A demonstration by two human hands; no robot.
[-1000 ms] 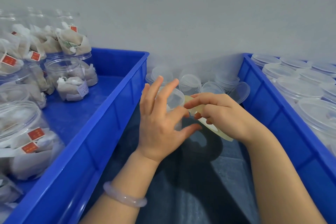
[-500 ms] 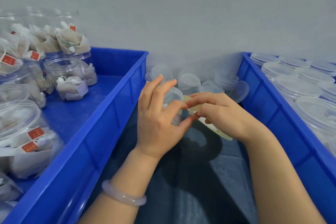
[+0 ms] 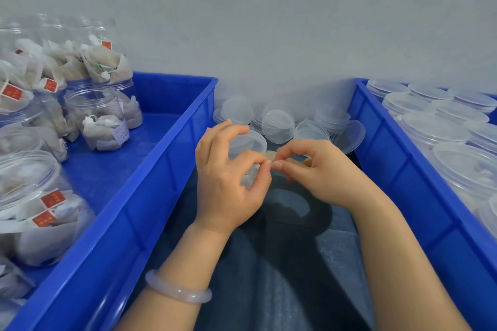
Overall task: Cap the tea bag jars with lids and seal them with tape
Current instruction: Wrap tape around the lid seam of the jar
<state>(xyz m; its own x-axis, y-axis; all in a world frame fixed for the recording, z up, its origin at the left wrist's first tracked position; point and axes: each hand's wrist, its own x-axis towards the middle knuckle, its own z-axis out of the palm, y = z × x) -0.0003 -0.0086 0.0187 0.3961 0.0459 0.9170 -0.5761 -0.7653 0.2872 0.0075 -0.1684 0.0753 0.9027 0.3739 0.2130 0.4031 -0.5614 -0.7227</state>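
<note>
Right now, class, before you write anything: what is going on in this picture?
A person is working between two blue bins. The left hand and right hand both pinch a beige strip of tape, fingertips nearly meeting. The left bin holds open jars of tea bags; the right bin holds lidded jars. Loose lids lie piled by the wall between them.

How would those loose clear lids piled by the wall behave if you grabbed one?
Probably very light and a bit bendy: the lids look thin and see-through. Several lean on edge, so a nudge could roll or topple them.
</note>
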